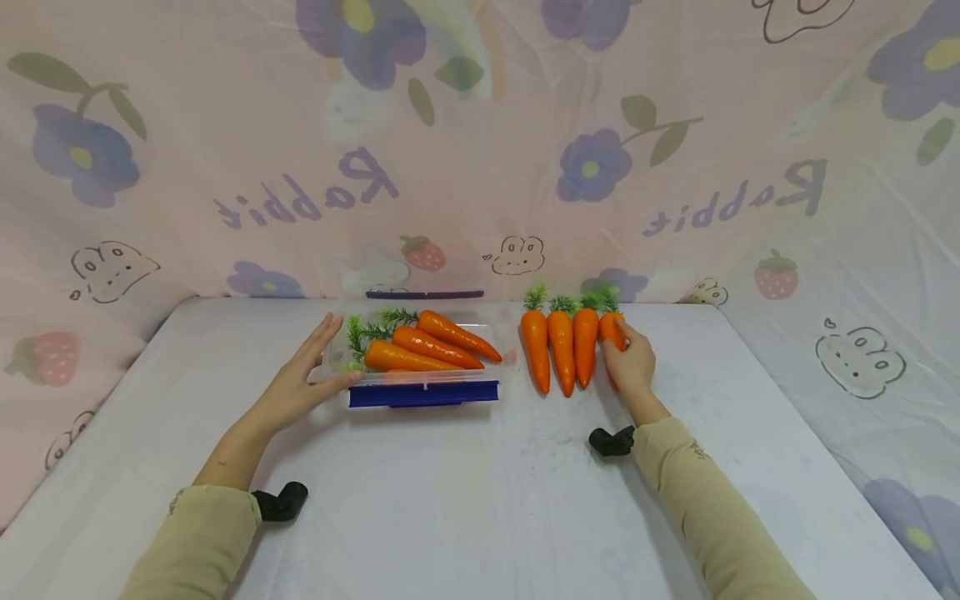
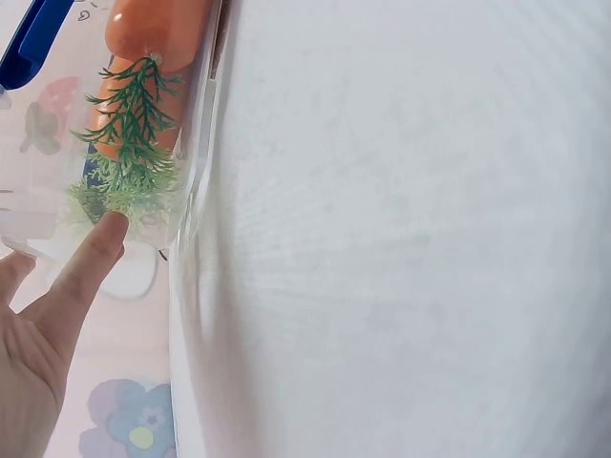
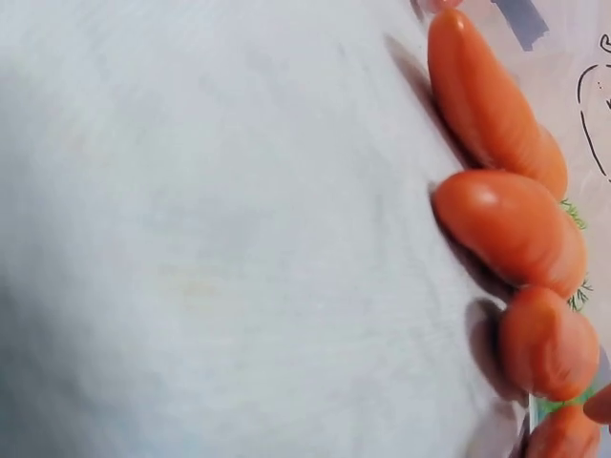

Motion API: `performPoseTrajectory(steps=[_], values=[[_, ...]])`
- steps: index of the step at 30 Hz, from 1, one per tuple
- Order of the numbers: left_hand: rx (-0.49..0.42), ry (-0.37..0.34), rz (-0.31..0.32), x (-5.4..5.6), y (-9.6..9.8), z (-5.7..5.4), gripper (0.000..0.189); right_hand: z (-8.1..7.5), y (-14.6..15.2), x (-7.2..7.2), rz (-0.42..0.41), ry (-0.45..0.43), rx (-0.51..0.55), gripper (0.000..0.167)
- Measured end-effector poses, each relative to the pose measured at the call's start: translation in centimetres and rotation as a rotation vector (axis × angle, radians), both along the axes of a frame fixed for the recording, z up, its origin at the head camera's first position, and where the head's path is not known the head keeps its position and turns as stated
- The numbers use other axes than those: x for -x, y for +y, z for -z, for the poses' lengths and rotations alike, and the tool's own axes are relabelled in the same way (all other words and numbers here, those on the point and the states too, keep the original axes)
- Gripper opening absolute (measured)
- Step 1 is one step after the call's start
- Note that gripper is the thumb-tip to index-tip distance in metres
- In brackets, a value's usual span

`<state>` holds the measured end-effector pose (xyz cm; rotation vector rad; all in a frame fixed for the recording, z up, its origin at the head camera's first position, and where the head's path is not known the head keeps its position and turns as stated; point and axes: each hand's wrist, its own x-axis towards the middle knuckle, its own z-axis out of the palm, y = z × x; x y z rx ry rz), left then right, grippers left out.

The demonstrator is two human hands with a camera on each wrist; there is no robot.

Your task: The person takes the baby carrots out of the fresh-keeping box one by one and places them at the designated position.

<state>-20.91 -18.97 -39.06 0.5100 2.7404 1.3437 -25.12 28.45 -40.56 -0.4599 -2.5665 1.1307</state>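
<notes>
Four carrots (image 1: pixel 560 350) lie side by side on the white counter (image 1: pixel 450 517), just right of the clear box (image 1: pixel 425 377), long axes running away from you, leafy tops far, tips near. Your right hand (image 1: pixel 632 358), the nearer one, pinches the rightmost carrot (image 1: pixel 611 330) by its thick end. Your left hand (image 1: pixel 296 383), well apart from the row, spreads its fingers at the box's left end, gripping nothing. Inside, other carrots (image 1: pixel 437 346) lie roughly crosswise to the row, tops leftward.
</notes>
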Motion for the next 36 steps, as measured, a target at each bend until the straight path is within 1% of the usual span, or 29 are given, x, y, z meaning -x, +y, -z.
performPoseTrajectory(steps=[3, 7, 13, 16, 21, 24, 31, 36], values=[[0.005, -0.003, -0.003, 0.0, 0.0, 0.0, 0.086, -0.1, -0.1, 0.1, -0.001, 0.004, -0.012, 0.052], [0.013, -0.010, -0.007, -0.1, 0.0, -0.1, 0.086, -0.3, -0.2, 0.3, -0.004, 0.010, 0.002, 0.052], [0.007, -0.009, -0.005, -0.2, 0.0, -0.1, 0.086, -1.0, -1.0, 0.5, -0.034, 0.062, 0.010, 0.049], [-0.003, -0.005, 0.000, -0.2, 0.0, -0.1, 0.086, -1.6, -1.7, 0.4, -0.064, 0.103, 0.022, 0.049], [-0.008, 0.000, 0.001, -0.1, 0.0, 0.0, 0.086, -2.1, -2.9, 0.6, -0.116, 0.223, -0.015, 0.046], [-0.004, -0.001, -0.001, -0.1, -0.1, 0.0, 0.086, -2.6, -3.7, 0.5, -0.153, 0.271, -0.016, 0.045], [-0.001, -0.004, -0.005, -0.2, -0.1, 0.0, 0.086, -4.0, -5.6, 0.3, -0.249, 0.331, 0.008, 0.042], [0.000, -0.008, -0.006, -0.2, 0.0, 0.0, 0.086, -4.3, -6.7, 0.3, -0.301, 0.358, 0.020, 0.041]])
